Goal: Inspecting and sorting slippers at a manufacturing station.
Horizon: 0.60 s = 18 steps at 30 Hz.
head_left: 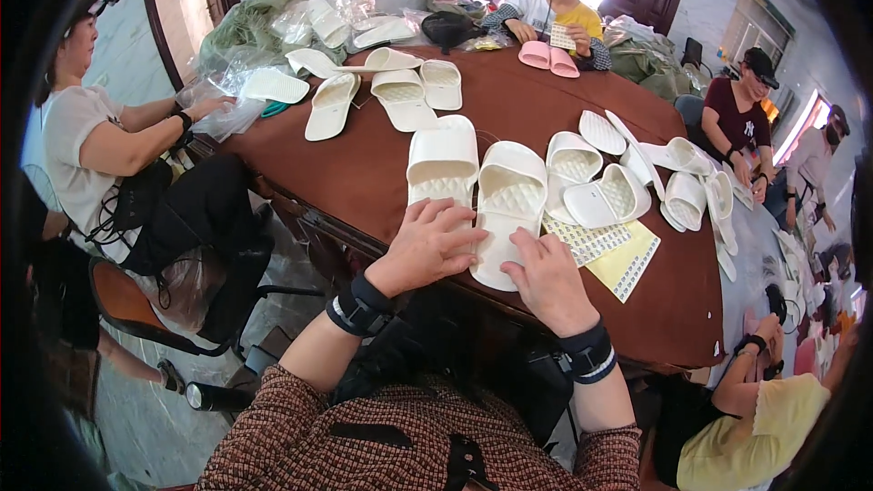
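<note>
Two cream-white slide slippers lie side by side in front of me with their straps away from me. My left hand (435, 245) rests over the heel half of the left slipper (442, 159), fingers spread and reaching toward the other one. On the right slipper (511, 184), my right hand (551, 284) touches the heel end, thumb and forefinger apart on the insole. Neither hand grips anything that I can make out. Right of these, partly under more white slippers (605, 195), are a sheet of small printed stickers (587, 241) and a yellowish sheet (627, 259).
The brown-covered table (364, 191) carries more white slippers (400, 95) at the back left. Across it, a person holds a small sticker sheet (562, 36) by pink slippers (549, 58). Other people sit left and right. A chair (136, 305) stands at my left.
</note>
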{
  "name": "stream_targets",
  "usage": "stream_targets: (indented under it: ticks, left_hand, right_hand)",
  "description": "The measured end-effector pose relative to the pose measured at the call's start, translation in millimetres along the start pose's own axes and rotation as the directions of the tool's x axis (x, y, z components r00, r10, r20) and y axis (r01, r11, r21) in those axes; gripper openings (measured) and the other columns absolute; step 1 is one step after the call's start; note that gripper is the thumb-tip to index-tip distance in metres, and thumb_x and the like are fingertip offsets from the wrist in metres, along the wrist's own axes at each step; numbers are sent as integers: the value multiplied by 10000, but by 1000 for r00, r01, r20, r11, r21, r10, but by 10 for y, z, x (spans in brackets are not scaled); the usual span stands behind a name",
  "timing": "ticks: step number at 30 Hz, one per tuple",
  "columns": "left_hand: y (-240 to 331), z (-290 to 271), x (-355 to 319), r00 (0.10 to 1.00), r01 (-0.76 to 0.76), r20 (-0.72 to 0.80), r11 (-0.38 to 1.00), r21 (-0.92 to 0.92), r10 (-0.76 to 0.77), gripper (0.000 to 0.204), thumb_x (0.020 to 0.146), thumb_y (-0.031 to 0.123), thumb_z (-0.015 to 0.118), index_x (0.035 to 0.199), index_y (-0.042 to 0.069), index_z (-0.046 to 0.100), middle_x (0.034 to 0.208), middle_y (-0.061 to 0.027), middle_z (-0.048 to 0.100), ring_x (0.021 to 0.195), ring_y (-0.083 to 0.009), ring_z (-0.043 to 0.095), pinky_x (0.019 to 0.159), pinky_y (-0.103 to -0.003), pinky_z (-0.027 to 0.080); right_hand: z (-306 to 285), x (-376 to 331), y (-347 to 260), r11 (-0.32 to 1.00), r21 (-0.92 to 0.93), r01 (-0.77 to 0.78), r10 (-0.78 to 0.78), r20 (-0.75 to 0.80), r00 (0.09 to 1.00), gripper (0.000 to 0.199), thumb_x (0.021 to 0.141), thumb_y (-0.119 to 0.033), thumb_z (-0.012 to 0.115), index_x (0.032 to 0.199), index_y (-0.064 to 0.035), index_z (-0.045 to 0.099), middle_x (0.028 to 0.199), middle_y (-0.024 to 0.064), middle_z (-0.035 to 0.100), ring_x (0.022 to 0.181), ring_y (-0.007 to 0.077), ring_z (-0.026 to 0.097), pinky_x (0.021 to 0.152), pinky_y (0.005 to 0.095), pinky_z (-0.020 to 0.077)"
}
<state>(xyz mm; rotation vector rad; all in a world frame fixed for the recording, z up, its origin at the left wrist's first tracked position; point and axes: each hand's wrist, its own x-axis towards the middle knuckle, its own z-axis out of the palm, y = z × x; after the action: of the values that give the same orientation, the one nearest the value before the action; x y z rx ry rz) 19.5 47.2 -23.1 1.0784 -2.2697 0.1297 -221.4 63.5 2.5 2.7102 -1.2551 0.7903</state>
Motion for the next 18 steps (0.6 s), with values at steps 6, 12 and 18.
stream_targets:
  ticks: [6, 12, 18]
  left_hand:
    - [4, -8, 11, 1000, 3, -18, 1000, 30, -2, 441, 780, 292, 738, 1214, 234, 684, 1308, -30, 578, 1276, -297, 475, 1066, -486, 333]
    - [11, 27, 2, 997, -40, -59, 999, 11, 41, 424, 770, 316, 742, 1185, 245, 692, 1287, -38, 576, 1250, -297, 496, 1057, -494, 351]
    - [24, 56, -17, 995, -29, -91, 1000, 8, 29, 413, 775, 324, 743, 1175, 239, 686, 1276, -42, 580, 1233, -306, 518, 1051, -494, 368]
  right_hand:
    - [35, 64, 32, 998, -32, 59, -60, -49, 997, 375, 841, -235, 725, 1117, -31, 572, 1093, 104, 657, 1020, 280, 558, 894, 421, 438]
    - [113, 136, -19, 976, -197, 93, -104, -48, 993, 337, 811, -280, 736, 1014, -56, 589, 1026, 90, 640, 985, 278, 556, 882, 429, 417]
    - [86, 126, -77, 971, -211, 110, -120, -33, 992, 324, 791, -275, 752, 955, -61, 570, 969, 91, 617, 939, 278, 547, 860, 426, 410]
